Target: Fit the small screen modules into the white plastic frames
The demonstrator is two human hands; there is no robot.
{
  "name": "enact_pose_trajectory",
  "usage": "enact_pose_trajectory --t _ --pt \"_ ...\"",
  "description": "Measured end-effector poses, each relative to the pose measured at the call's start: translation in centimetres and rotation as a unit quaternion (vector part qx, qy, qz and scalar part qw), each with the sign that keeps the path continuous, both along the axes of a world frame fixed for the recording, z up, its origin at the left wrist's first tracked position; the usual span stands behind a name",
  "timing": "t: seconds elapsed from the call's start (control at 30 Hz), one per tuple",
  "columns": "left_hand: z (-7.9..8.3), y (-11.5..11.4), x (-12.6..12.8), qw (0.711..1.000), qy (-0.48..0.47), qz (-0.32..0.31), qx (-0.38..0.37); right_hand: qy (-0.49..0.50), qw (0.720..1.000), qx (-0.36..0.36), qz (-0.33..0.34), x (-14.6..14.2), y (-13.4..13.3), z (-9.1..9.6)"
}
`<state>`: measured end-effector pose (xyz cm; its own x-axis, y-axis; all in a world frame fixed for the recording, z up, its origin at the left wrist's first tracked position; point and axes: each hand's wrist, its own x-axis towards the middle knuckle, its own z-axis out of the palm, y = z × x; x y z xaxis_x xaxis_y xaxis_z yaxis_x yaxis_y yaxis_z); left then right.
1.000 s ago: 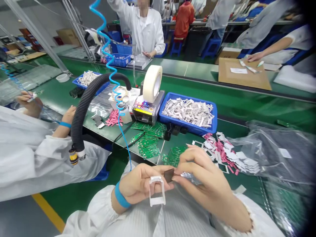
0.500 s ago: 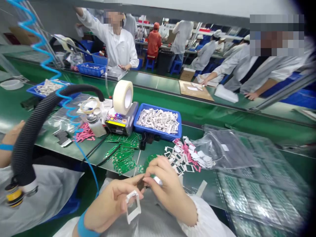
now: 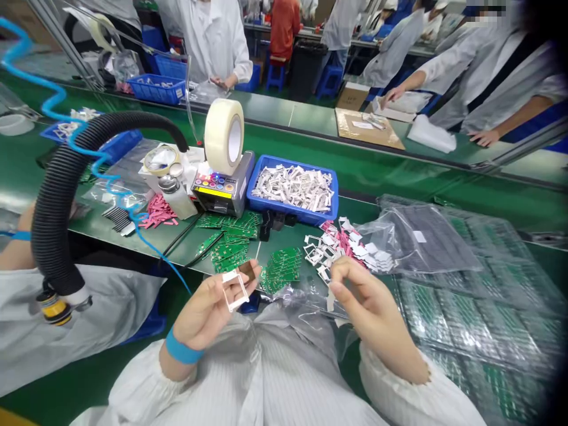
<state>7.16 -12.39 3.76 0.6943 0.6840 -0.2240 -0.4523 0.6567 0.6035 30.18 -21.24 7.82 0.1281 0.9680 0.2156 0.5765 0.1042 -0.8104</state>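
My left hand [image 3: 202,313], with a blue band at its wrist, holds a white plastic frame [image 3: 235,291] between thumb and fingers. A small dark brown flat piece [image 3: 247,270] lies against the fingers of that hand, just behind the frame. My right hand [image 3: 377,313] hovers at the bench edge, thumb and forefinger curled together. Whether anything is in that pinch is too small to tell. Past its fingertips lie loose white frames [image 3: 314,253] and pink strips [image 3: 344,241]. Green circuit boards [image 3: 281,267] are stacked between my hands, at the front of the bench.
A blue bin [image 3: 335,210] full of white parts stands beside a machine with a tape roll [image 3: 224,136] on top. A black hose [image 3: 53,219] and coiled blue tube [image 3: 102,157] hang at left. Bagged boards [image 3: 470,331] lie right. Co-workers are across and to my left.
My hands have parted: the right has moved right, away from the left. My left hand has turned, with the frame and brown piece still in it. The view has tilted down.
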Motion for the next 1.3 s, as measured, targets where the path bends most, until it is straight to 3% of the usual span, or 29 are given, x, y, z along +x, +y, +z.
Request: enact_pose_trajectory --t 0.13,0.2,0.27,0.37,0.43,0.5,0.57,0.63,0.7,0.8,0.9,1.0,1.07,1.13,1.23,1.3 --pt "-0.8 0.2 -0.4 1.000 0.004 0.009 -0.027 -0.154 0.981 -0.119 -0.015 1.4 -0.8 -4.7" --pt "-1.0 0.0 -0.3 1.000 0.004 -0.005 -0.023 -0.203 0.968 -0.141 -0.040 1.0 -0.9 -7.3" --pt "-0.9 -0.3 0.0 0.999 0.006 -0.037 -0.011 -0.220 0.963 -0.137 -0.066 0.2 -0.9 -8.5" --pt "-0.4 -0.6 0.3 0.996 0.016 -0.089 0.018 -0.214 0.973 -0.070 -0.051 -1.3 -0.5 -6.8" --pt "0.0 -0.8 0.5 0.993 0.025 -0.105 0.042 -0.221 0.975 0.020 0.004 -2.5 0.1 -4.3" --pt "0.4 -0.8 0.6 0.991 0.040 -0.112 0.063 -0.252 0.960 0.100 0.065 -3.7 1.0 -2.0" --pt "0.7 -0.9 0.6 0.989 0.060 -0.111 0.072 -0.275 0.947 0.134 0.100 -4.7 2.1 -0.6" --pt "0.9 -0.9 0.5 0.991 0.062 -0.101 0.061 -0.256 0.950 0.141 0.107 -5.3 2.9 -0.3" --pt "0.9 -0.9 0.3 0.995 0.025 -0.091 0.028 -0.185 0.968 0.125 0.113 -5.5 3.4 -0.7" --pt "0.6 -0.8 -0.1 0.993 -0.055 -0.103 -0.017 0.034 0.985 0.093 0.144 -5.9 3.8 -1.9" --pt "0.2 -0.8 -0.3 0.990 -0.075 -0.117 -0.028 0.274 0.943 0.059 0.180 -6.8 3.8 -3.0" --pt "0.4 -1.0 -0.1 0.991 -0.064 -0.112 -0.020 0.361 0.910 0.056 0.195 -7.7 3.6 -3.6" --pt "1.0 -1.0 0.0 0.992 -0.062 -0.106 -0.007 0.348 0.914 0.062 0.196 -7.6 3.5 -3.3" --pt "1.7 -1.0 0.0 0.994 -0.060 -0.090 0.020 0.298 0.936 0.082 0.167 -7.1 3.3 -2.5" --pt "2.4 -1.0 -0.2 0.994 -0.030 -0.064 0.084 0.139 0.976 0.136 0.096 -6.1 3.2 -0.8" --pt "2.5 -0.9 -0.5 0.989 -0.006 -0.062 0.131 0.017 0.985 0.158 0.073 -5.7 3.2 0.4"
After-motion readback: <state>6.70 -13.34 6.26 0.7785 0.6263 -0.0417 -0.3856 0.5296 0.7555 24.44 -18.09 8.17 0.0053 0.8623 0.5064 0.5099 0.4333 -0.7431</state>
